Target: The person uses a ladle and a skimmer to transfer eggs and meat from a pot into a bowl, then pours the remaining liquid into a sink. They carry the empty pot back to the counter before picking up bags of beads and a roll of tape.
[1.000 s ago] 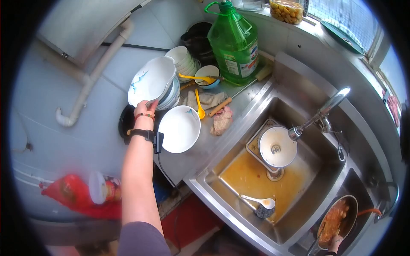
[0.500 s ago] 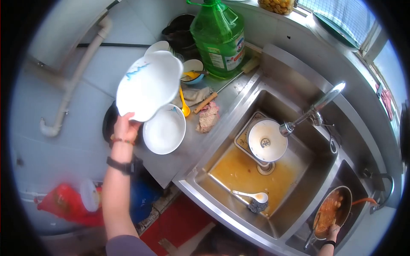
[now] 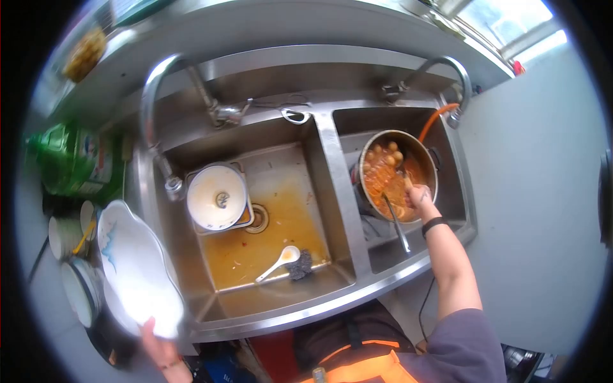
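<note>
My left hand (image 3: pixel 156 341) grips the lower end of a white oval dish (image 3: pixel 137 262) with a wavy rim and a blue pattern. The dish is tilted over the counter, left of the large sink. On the right, my right hand (image 3: pixel 418 196) is closed around what looks like the wooden handle of a utensil (image 3: pixel 407 180), its head hidden in the food. That hand is over a pot (image 3: pixel 437 186) of red-orange stew with round pieces, which rests in the smaller sink. A metal ladle handle (image 3: pixel 399 230) leans out over the pot's front rim.
The large sink (image 3: pixel 287 185) holds a white bowl (image 3: pixel 217 198) on a metal tray, a white spoon (image 3: pixel 281 262) and a dark scouring pad (image 3: pixel 300 265). Two faucets arch above the basins. A green jug (image 3: pixel 73 159) and stacked bowls (image 3: pixel 80 293) are at the left.
My view has swung right, bringing the pot and smaller sink nearer the middle. The white dish is still in my left hand, and my right hand remains at the pot.
</note>
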A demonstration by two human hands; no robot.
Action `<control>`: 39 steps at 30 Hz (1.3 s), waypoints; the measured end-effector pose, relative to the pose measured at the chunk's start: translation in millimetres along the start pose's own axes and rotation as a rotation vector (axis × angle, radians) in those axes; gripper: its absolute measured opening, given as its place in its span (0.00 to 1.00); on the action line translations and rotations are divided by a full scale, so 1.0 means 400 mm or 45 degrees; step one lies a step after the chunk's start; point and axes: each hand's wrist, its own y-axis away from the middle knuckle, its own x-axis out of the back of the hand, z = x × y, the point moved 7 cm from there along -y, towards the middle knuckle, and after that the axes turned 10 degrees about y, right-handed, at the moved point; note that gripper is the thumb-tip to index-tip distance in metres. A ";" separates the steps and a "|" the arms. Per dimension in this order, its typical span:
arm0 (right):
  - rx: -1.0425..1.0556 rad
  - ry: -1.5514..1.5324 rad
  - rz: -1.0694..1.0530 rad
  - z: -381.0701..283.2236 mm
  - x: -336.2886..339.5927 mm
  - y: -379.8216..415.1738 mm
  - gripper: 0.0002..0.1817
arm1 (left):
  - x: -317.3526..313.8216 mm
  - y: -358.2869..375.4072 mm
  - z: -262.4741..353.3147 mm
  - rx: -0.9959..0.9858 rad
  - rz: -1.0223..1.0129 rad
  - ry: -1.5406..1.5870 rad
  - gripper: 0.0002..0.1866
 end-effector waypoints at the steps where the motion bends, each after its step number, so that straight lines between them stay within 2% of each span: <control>1: -0.051 -0.057 -0.001 0.003 -0.003 0.005 0.05 | -0.020 0.029 -0.016 0.031 -0.021 -0.023 0.28; 3: 0.040 -0.055 -0.091 0.001 -0.013 0.007 0.05 | -0.055 0.083 -0.054 0.079 -0.138 -0.045 0.31; 5: 0.047 -0.081 -0.112 -0.001 -0.011 0.016 0.03 | -0.099 0.141 -0.099 0.253 -0.280 0.042 0.31; 7: 0.064 -0.214 -0.292 -0.004 -0.026 0.028 0.03 | -0.166 0.192 -0.144 0.272 -0.298 0.006 0.32; 13: 0.000 -0.363 -0.567 0.018 -0.041 0.093 0.04 | -0.334 0.264 -0.313 0.316 -0.263 -0.083 0.33; 19: 0.188 -0.284 -0.540 0.050 -0.044 0.144 0.06 | -0.482 0.305 -0.471 0.279 -0.266 -0.139 0.32; 21: 0.366 -0.009 -0.471 0.044 -0.030 0.151 0.06 | -0.536 0.319 -0.509 0.267 -0.269 -0.152 0.34; 26: 0.201 -0.294 -0.617 0.055 -0.032 0.104 0.06 | -0.582 0.313 -0.591 0.237 -0.259 -0.206 0.35; 28: -0.032 -0.611 -0.676 0.056 -0.043 0.096 0.06 | -0.604 0.308 -0.614 0.186 -0.262 -0.266 0.35; 31: -0.083 -0.848 -0.773 0.059 -0.028 0.080 0.05 | -0.632 0.310 -0.625 0.137 -0.239 -0.376 0.34; 35: -0.052 -0.900 -0.795 0.081 0.004 0.076 0.05 | -0.668 0.300 -0.650 0.103 -0.247 -0.374 0.33; 39: -0.108 -1.092 -0.936 0.106 0.018 0.059 0.09 | -0.695 0.299 -0.665 0.098 -0.268 -0.388 0.32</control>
